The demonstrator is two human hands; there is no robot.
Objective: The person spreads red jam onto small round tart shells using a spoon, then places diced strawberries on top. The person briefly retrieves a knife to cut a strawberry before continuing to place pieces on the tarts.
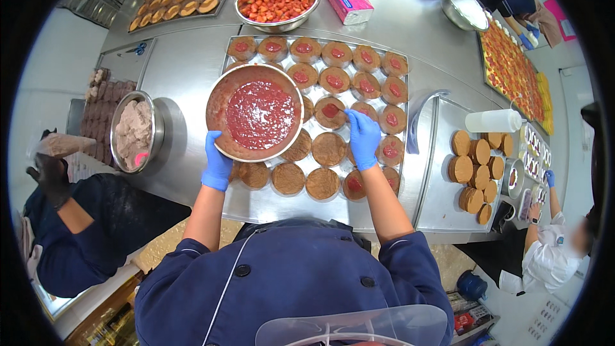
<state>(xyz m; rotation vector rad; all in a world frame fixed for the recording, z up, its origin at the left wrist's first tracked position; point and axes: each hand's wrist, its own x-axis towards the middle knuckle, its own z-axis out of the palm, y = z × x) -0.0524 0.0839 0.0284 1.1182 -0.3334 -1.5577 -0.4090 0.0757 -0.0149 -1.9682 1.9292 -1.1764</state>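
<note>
My left hand, in a blue glove, grips the rim of a metal bowl tilted over the tray. Chunky red sauce fills much of it. The fingers of my right hand, also gloved in blue, are closed on a small spoon, mostly hidden by the hand. Its end is over a round brown cake with red sauce on its middle. Rows of such cakes in clear collars stand on a metal tray. Many carry a red dab; several near the front, like this plain cake, have none.
Beyond the tray are a bowl of chopped strawberries and a pink tissue pack. A bowl of pale brown cream is at left, near a co-worker's black-gloved hand. Stacked biscuit rounds and a white bottle lie right.
</note>
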